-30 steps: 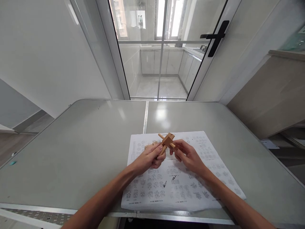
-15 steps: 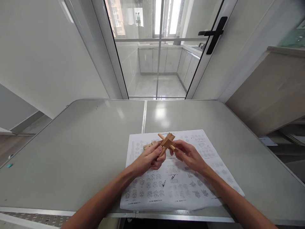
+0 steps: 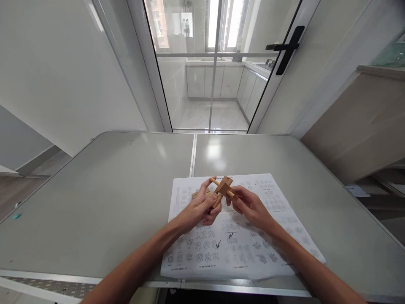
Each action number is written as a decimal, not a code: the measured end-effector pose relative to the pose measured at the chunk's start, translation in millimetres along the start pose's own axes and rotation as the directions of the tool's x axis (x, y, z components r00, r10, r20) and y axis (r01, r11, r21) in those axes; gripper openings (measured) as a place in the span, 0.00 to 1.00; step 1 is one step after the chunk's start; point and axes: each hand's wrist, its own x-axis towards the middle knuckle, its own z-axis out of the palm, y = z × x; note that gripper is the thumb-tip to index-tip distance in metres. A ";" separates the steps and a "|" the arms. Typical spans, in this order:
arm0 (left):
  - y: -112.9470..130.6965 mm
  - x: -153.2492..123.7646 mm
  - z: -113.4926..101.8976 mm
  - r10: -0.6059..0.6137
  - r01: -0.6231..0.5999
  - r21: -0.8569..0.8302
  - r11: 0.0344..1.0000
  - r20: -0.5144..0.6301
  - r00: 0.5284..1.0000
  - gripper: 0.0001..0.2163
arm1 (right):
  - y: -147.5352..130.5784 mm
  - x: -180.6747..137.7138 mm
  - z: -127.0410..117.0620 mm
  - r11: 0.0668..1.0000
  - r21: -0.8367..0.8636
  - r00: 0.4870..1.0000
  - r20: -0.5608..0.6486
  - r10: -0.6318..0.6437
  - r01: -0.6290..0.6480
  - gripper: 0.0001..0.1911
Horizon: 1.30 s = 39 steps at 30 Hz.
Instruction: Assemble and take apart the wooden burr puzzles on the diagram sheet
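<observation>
A small wooden interlocking puzzle (image 3: pixel 223 188), made of crossed bars, is held above a printed paper sheet (image 3: pixel 237 240) on the grey table (image 3: pixel 104 198). My left hand (image 3: pixel 198 207) grips its lower left bar, with the index finger raised toward the upper bar. My right hand (image 3: pixel 249 207) pinches the bar end on the right side. A loose wooden piece (image 3: pixel 195 194) lies on the sheet just behind my left hand, mostly hidden by it.
The sheet is covered with rows of small diagrams. The table has a seam (image 3: pixel 193 154) down its middle and a metal front edge (image 3: pixel 95 280). A glass sliding door (image 3: pixel 215 63) stands beyond it, and a wooden cabinet (image 3: pixel 357 122) is at the right.
My left index finger has lifted off and stretched up toward the puzzle's upper bar. The puzzle stays in both hands at nearly the same place.
</observation>
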 end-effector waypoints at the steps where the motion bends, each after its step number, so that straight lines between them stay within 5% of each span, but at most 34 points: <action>1: -0.8 0.3 -0.4 0.001 -0.001 -0.005 1.000 -0.001 1.000 0.34 | -0.5 0.2 0.4 1.000 0.001 1.000 -0.001 0.003 -0.003 0.13; 21: -4.3 0.7 -3.9 -0.034 0.035 -0.040 0.999 0.026 0.999 0.26 | -2.5 0.3 3.1 0.998 0.055 0.999 0.020 0.042 -0.043 0.16; 39: -4.8 0.6 -0.6 -0.024 0.022 0.075 0.997 0.032 0.999 0.35 | -1.4 3.7 4.4 0.994 0.070 0.996 -0.035 0.082 -0.080 0.17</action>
